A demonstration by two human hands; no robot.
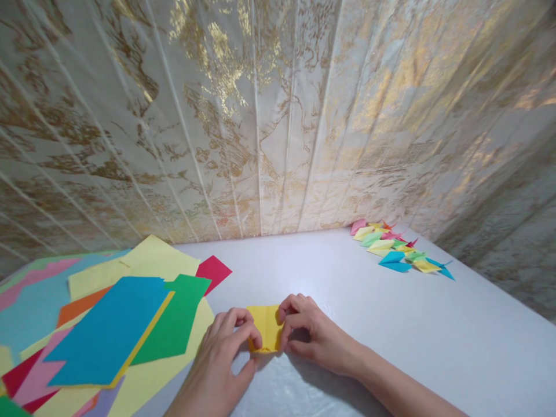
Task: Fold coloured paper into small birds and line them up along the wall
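Observation:
A small yellow piece of paper (268, 325) with a crease down its middle is at the front centre of the white table, between my two hands. My left hand (226, 353) has its curled fingers on the paper's left edge, with the thumb lower down near the table. At the right edge, my right hand (310, 333) grips the paper with bent fingers. The paper's near edge looks slightly raised or folded, and fingertips cover parts of both sides.
Coloured paper sheets, among them a blue sheet (108, 330) and a green sheet (174, 324), lie heaped on the left. A red piece (214, 273) sits beside them. Several folded paper figures (393, 246) stand at the back right. A patterned curtain (260, 145) hangs behind the table (412, 336).

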